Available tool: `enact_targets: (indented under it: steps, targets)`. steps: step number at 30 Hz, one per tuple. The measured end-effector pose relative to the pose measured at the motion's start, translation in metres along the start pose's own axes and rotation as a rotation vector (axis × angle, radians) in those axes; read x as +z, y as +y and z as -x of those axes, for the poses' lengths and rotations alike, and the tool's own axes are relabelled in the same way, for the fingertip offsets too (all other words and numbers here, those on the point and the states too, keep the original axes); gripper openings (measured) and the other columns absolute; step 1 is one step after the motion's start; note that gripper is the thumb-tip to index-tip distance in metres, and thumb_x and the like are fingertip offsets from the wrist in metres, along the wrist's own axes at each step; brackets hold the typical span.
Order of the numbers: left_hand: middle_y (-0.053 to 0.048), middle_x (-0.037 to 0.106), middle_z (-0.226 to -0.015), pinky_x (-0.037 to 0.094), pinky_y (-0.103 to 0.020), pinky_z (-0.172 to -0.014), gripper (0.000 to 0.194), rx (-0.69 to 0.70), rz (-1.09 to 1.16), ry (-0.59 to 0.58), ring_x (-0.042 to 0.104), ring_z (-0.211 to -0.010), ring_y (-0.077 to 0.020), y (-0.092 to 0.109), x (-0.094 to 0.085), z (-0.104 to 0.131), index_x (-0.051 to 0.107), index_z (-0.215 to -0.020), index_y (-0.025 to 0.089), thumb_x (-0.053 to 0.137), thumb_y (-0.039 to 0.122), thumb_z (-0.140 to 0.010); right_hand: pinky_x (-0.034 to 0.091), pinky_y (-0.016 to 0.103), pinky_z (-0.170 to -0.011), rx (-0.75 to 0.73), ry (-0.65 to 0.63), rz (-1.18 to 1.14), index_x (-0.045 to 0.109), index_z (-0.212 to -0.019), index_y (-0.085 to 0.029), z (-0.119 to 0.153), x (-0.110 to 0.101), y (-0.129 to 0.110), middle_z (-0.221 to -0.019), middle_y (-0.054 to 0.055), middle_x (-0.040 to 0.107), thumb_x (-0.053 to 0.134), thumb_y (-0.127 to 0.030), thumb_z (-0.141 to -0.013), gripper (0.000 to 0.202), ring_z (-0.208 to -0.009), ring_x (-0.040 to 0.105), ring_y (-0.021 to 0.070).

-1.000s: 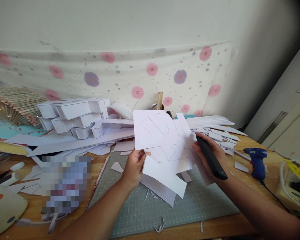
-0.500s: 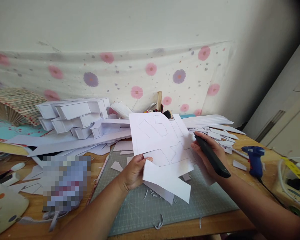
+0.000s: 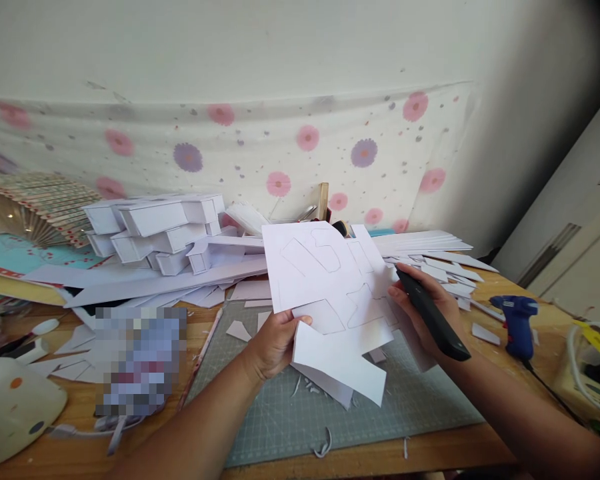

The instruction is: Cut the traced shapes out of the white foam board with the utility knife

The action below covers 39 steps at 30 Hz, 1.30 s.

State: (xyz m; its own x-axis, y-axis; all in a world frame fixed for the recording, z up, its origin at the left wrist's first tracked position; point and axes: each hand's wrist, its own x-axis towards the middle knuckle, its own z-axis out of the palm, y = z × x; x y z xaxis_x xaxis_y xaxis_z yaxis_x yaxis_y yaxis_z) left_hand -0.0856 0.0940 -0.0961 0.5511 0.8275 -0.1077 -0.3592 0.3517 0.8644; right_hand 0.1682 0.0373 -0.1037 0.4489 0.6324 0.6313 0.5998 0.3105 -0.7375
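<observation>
A white sheet (image 3: 305,267) with outlines drawn on it is raised above the green cutting mat (image 3: 430,407). My left hand (image 3: 277,340) pinches its lower left edge together with a cut white piece (image 3: 340,363) that hangs below. In my right hand (image 3: 430,303) is a black cutter-like tool (image 3: 433,317), its front end pointing up and left near the sheet's right side. That hand's fingers are close to the sheet's right edge; whether they also grip it is unclear. White scraps and thin curled strips (image 3: 323,443) lie on the mat.
Stacked white box shapes (image 3: 153,220) and long white strips stand at the back left. A blue glue gun (image 3: 519,327) and white offcuts (image 3: 450,270) are at the right. At the left lie a pixelated item (image 3: 143,367) and a folding fan (image 3: 40,207).
The whole scene has shifted slightly to the right in view. Both hands keep their holds, and the sheet and the black tool keep nearly the same pose.
</observation>
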Motion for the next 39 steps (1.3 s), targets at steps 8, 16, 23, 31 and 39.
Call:
enact_targets:
  steps: [8, 16, 23, 31, 39]
  targets:
    - [-0.004, 0.069, -0.064, 0.043, -0.024, -0.052, 0.035, -0.004, 0.011, 0.03, 0.058, -0.053, -0.0139, -0.003, -0.006, -0.006, 0.073, -0.08, 0.012, 0.087, 0.03, -0.054, 0.054, 0.041, -0.079, 0.037, -0.004, -0.02, 0.066, -0.113, -0.024, -0.005, 0.002, -0.001, -0.09, 0.004, 0.07, 0.071, -0.04, -0.074, 0.042, -0.081, 0.065, 0.0235]
    - [-0.006, 0.071, -0.072, 0.047, -0.028, -0.051, 0.039, 0.033, -0.003, -0.001, 0.063, -0.057, -0.0198, -0.001, -0.008, -0.005, 0.072, -0.092, 0.011, 0.08, 0.026, -0.057, 0.053, 0.041, -0.078, 0.002, 0.006, -0.019, 0.066, -0.112, -0.024, 0.001, 0.009, -0.024, -0.089, 0.004, 0.07, 0.071, -0.039, -0.074, 0.041, -0.081, 0.065, 0.0232]
    - [-0.004, 0.072, -0.084, 0.049, -0.028, -0.055, 0.051, 0.135, 0.025, 0.033, 0.066, -0.067, -0.0204, 0.0, -0.013, -0.007, 0.066, -0.107, 0.016, 0.081, 0.026, -0.059, 0.052, 0.04, -0.083, -0.02, 0.045, -0.046, 0.064, -0.116, -0.024, 0.004, 0.016, -0.029, -0.092, 0.004, 0.069, 0.07, -0.036, -0.076, 0.042, -0.084, 0.065, 0.0215]
    - [0.0, 0.07, -0.074, 0.047, -0.024, -0.049, 0.046, 0.164, 0.011, 0.094, 0.062, -0.056, -0.0147, 0.005, -0.018, -0.011, 0.064, -0.105, 0.017, 0.079, 0.024, -0.062, 0.052, 0.039, -0.079, 0.036, 0.051, -0.096, 0.064, -0.117, -0.024, 0.003, 0.02, -0.025, -0.095, 0.004, 0.067, 0.071, -0.036, -0.075, 0.044, -0.08, 0.062, 0.0196]
    - [-0.002, 0.072, -0.08, 0.05, -0.024, -0.053, 0.046, 0.185, -0.028, 0.114, 0.067, -0.065, -0.0177, 0.007, -0.013, -0.011, 0.067, -0.101, 0.017, 0.083, 0.027, -0.06, 0.052, 0.038, -0.079, 0.06, 0.052, -0.148, 0.065, -0.116, -0.025, 0.0, 0.017, -0.015, -0.091, 0.002, 0.066, 0.073, -0.037, -0.074, 0.045, -0.079, 0.062, 0.0194]
